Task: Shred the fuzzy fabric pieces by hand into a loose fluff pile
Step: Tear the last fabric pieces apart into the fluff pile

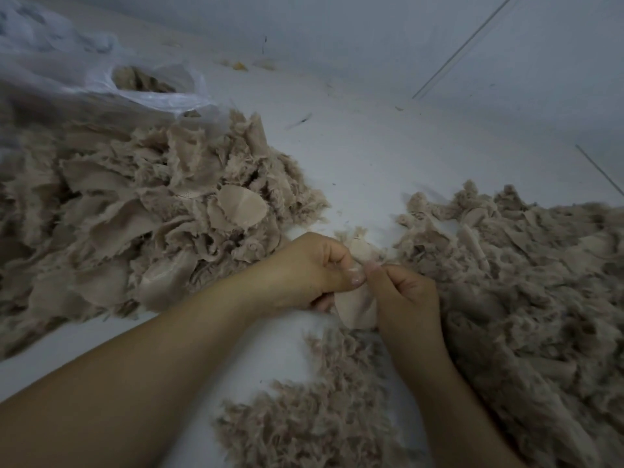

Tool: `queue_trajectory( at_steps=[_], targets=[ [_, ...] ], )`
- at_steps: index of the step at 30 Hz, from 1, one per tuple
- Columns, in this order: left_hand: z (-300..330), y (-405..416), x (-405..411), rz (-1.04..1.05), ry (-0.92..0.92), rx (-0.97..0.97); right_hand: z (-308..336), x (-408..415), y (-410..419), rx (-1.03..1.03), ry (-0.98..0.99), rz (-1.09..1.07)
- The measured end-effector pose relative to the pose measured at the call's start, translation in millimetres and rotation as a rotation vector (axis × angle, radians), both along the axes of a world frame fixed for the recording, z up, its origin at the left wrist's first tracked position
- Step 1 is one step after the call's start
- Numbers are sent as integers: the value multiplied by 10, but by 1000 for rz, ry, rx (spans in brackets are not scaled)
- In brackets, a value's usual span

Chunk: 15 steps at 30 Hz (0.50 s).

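Two hands on one scrap: left hand (314, 268) and right hand (405, 298) meeting just below centre frame, thumbs nearly touching, both pinching the same fabric piece (354, 307), fingers curled tight round its edge. Smooth backing side up, fuzzy tuft poking out at 12 o'clock of the knuckles.

Unshredded heap (152, 217) at 9 to 10 o'clock of the hands, full of whole petals and rags. Fluff pile (526, 298) at 3 o'clock, spilling round to 6 o'clock, much looser and finer. White bench (364, 157) bare between the two at 12 o'clock. Plastic bag (158, 86) with more scraps far off at 11 o'clock.

Step in hand, by judgement: starting a tear across the piece.

- Keep both pinches close together at the very edge; wide spacing only stretches the knit.
- Pull in opposite directions, one hand toward 9 o'clock, the other toward 3, with a slight twist to start the rip.
- Follow the rib lines of the backing; probably tears easier along them.
- Re-pinch right beside the tear tip after each rip.
- Drop strips toward 3 o'clock, onto the fluff, never back toward 9.

Likely about halfway through, judging from the two mounds.
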<state>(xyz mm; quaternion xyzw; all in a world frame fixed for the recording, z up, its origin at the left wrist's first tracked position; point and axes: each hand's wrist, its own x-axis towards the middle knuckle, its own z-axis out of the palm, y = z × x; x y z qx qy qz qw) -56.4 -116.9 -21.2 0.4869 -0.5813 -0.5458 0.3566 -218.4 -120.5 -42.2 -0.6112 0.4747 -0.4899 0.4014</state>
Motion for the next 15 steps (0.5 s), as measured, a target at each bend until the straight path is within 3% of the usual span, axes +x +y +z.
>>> queue_trajectory(
  at_steps=[2, 3, 6, 7, 8, 9, 10, 13, 15],
  targets=[
    [79, 39, 47, -68, -3, 43, 8, 3, -1, -2, -5, -55],
    [117, 33, 52, 2, 98, 25, 13, -1, -2, -2, -31, -79],
    [212, -51, 99, 442, 704, -181, 24, 3, -3, 48, -138, -82],
    [219, -92, 109, 511, 811, -276, 27, 9, 3, 52, -128, -65],
    [195, -124, 94, 537, 794, -339, 23, 15, 5, 49, -107, -48],
    [135, -139, 76, 538, 674, -370, 18, 18, 8, 47, -95, -40],
    [47, -135, 57, 527, 415, -397, 12, 18, 10, 48, -94, -38],
    [-203, -161, -61, 242, -575, -542, -2, 5, 7, 44, -90, -60],
    [-266, -203, -139, 47, -872, -546, -21, 6, -2, 48, -85, -73]
  ],
)
